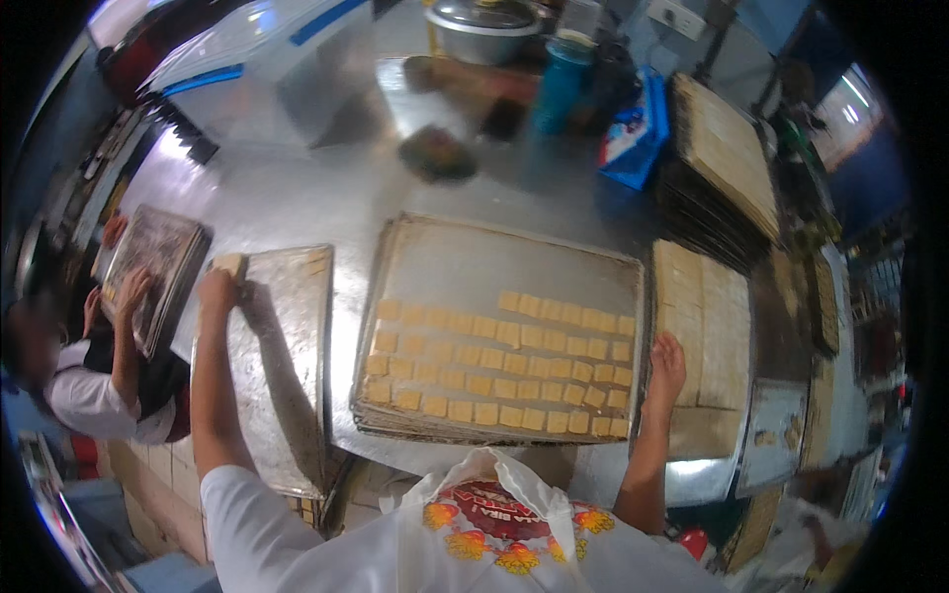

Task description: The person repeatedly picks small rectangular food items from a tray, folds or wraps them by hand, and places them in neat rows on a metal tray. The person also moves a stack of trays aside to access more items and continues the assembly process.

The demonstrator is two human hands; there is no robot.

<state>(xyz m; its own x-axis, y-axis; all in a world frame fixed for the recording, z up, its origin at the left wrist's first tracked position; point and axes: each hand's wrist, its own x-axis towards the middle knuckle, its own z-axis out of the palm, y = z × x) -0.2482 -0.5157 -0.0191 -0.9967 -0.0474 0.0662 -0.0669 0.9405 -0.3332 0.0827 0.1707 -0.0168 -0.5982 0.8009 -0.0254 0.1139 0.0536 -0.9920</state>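
Note:
A metal baking tray (474, 259) lies in front of me, on top of other trays. Several rows of small, pale yellow dough squares (484, 383) cover its nearer part; the top row reaches only over the right half. My left hand (217, 290) is at the far left corner of a second, worn tray (287, 395), its fingers closed around a pale yellow block (230, 264). Part of that block is hidden by the hand. My right hand (667, 364) rests by the right edge of the middle tray, beside a scored pale slab (704, 321), fingers loosely extended and holding nothing visible.
At left, a co-worker's hands (133, 287) are over a dark tray stack (148, 242). Further trays are piled at right (727, 148), near a blue package (638, 133). A lidded pot (484, 40), a teal bottle (563, 84) and clear plastic bins (267, 74) stand at the back.

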